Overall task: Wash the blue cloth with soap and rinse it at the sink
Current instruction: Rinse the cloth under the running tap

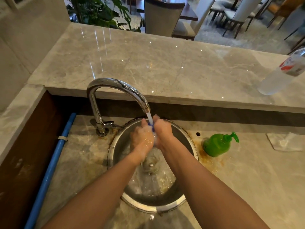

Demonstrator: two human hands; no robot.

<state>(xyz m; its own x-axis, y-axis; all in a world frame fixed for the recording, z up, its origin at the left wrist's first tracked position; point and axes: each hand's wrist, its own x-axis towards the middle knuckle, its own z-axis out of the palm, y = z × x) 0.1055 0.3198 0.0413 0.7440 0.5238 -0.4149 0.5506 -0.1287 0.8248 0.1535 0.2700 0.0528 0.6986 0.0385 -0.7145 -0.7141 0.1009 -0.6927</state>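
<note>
Both hands are over the round steel sink (189,139), pressed together under the running tap (115,87). My left hand (142,138) and my right hand (162,132) grip the blue cloth (152,127) between them. Only a small blue strip of it shows between the fingers; the remainder is hidden in my palms. White soap foam covers both hands. The water stream falls right onto the cloth between the fingertips. A green soap pump bottle (217,144) stands on the counter to the right of the sink.
A raised marble ledge (165,66) runs behind the sink, with a clear plastic bottle (280,75) at its right end. A blue pipe (52,162) slants along the left. A white cloth or paper (285,142) lies at the far right. Chairs and plants stand beyond.
</note>
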